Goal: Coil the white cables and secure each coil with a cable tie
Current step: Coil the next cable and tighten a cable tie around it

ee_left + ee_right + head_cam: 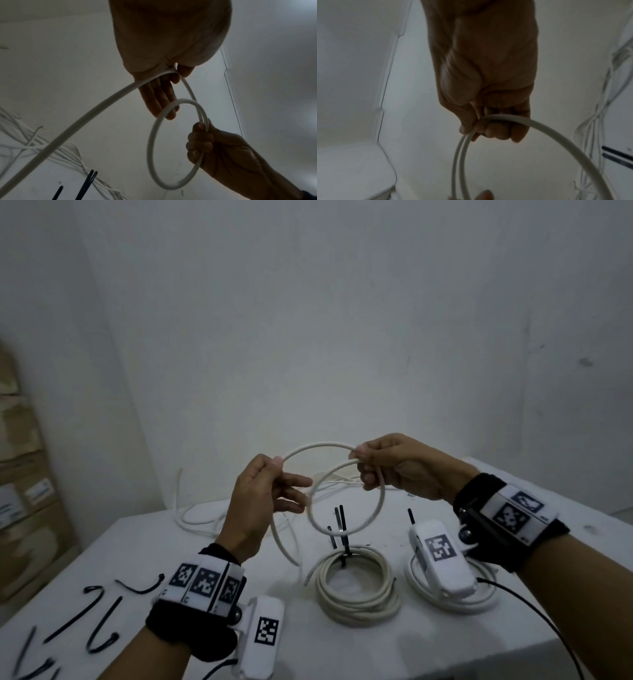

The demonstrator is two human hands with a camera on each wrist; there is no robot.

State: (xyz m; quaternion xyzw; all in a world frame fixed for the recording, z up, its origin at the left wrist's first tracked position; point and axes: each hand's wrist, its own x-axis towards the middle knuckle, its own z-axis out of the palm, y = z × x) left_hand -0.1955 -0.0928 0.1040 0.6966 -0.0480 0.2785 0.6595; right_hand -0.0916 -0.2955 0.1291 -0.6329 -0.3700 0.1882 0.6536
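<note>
A white cable (318, 445) is held up over the table between both hands. My right hand (361, 463) grips a small round loop (381, 501) of it, with two strands under the curled fingers (488, 128). My left hand (279, 465) pinches the cable between thumb and forefinger, its other fingers straight; the free length (77, 121) trails from this hand (173, 75) down to the table. The loop (150, 142) hangs from the right hand (200, 139). One coil (356, 611) with a black tie (342, 529) lies on the table. A second coil (488, 597) lies under my right wrist.
Several loose black cable ties (99, 621) lie on the white table (376, 652) at the near left. More loose white cables (195, 518) are tangled at the back by the wall. Cardboard boxes (20, 491) stand to the left of the table.
</note>
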